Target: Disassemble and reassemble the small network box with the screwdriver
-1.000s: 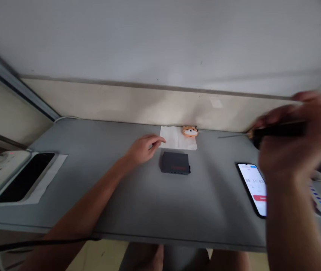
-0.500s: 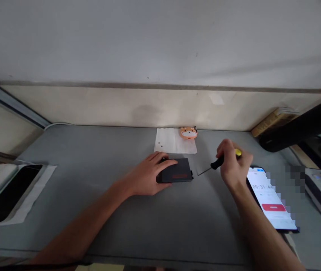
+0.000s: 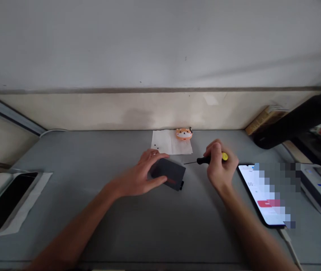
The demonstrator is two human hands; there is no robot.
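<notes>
My left hand [image 3: 138, 176] is wrapped around the left end of a flat black rectangular case [image 3: 172, 170], thumb along its near side and fingers over the far side. The case lies tilted on the grey table, with faint red lettering and a small dark piece sticking out at its near right corner. In my right hand [image 3: 219, 165] is a screwdriver [image 3: 202, 160] with a black and yellow handle. Its thin shaft points left, and the tip is close to the case's far right corner; whether they touch, I cannot tell.
Behind the case, a white paper sheet [image 3: 163, 141] bears small dark bits and an orange animal-faced case [image 3: 184, 134]. A lit phone [image 3: 252, 192] with a cable lies right, near a power strip [image 3: 318, 188] and a black cylinder [image 3: 290, 124]. A dark-screened device [image 3: 8, 203] lies left.
The black case has turned, its right end swinging toward me, and my left thumb has moved onto its near side. The screwdriver has shifted left and lies more level.
</notes>
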